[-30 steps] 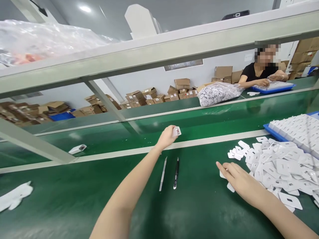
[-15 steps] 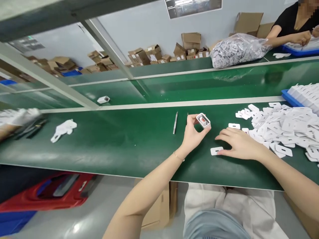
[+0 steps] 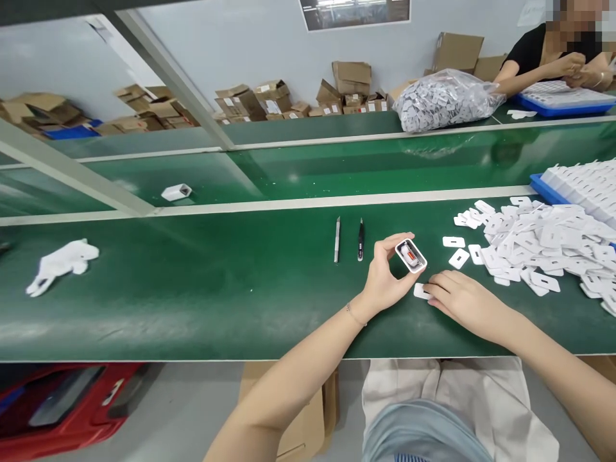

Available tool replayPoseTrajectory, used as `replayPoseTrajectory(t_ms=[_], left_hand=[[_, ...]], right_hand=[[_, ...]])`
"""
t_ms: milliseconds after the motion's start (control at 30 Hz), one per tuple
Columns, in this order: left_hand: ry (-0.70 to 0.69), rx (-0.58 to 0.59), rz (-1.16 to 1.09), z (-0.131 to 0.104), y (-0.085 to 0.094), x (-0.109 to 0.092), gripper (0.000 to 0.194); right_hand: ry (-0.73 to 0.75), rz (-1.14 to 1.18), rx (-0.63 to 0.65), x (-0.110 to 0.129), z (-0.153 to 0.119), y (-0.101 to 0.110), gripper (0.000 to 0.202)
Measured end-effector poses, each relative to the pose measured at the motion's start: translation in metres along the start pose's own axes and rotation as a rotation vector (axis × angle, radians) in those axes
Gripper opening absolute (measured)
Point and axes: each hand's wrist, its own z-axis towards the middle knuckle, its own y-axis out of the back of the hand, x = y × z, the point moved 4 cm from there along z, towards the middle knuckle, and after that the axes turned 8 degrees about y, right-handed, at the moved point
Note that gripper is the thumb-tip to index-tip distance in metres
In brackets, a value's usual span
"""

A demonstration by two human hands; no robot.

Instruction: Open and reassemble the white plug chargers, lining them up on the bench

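Observation:
My left hand [image 3: 389, 277] grips a white plastic housing [image 3: 421, 263] by its sides, tilted so its open end faces me. Inside the housing a small red part shows among darker pieces. Just to the right, my right hand [image 3: 459, 296] has its fingers closed on the edge of a flat white plate with a slot [image 3: 420, 291]. Its fingertips cover part of that plate. Several similar loose plates lie beyond the right hand, beside a large pile of white slotted plates [image 3: 543, 244].
Tweezers [image 3: 360, 240] and a craft knife [image 3: 337, 240] lie left of my hands. A blue tray [image 3: 546, 190] with white parts stands at right. Across the bench are a filled plastic bag [image 3: 445, 102] and a co-worker's hands [image 3: 572, 69]. A white cloth-like item [image 3: 62, 264] lies far left.
My right hand's fingers have closed from a spread pose onto the plate's edge. The housing has come nearer to it, and its opening has turned more towards me.

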Motion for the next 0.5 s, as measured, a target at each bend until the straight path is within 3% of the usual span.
replayPoseTrajectory(t_ms=[200,367,500], left_hand=[[-0.113,0.03,-0.021,-0.003,-0.002,-0.006,0.051],[-0.088,-0.029,0.025,-0.001,0.003,-0.006,0.051],[-0.035,-0.107,0.066,0.001,0.008,-0.002,0.049]], right_hand=[[0.023,-0.186,0.009,0.006,0.01,-0.005,0.016],[0.056,-0.29,0.004,-0.004,0.02,-0.004,0.022],[-0.001,-0.229,-0.001,-0.018,0.021,-0.008,0.025]])
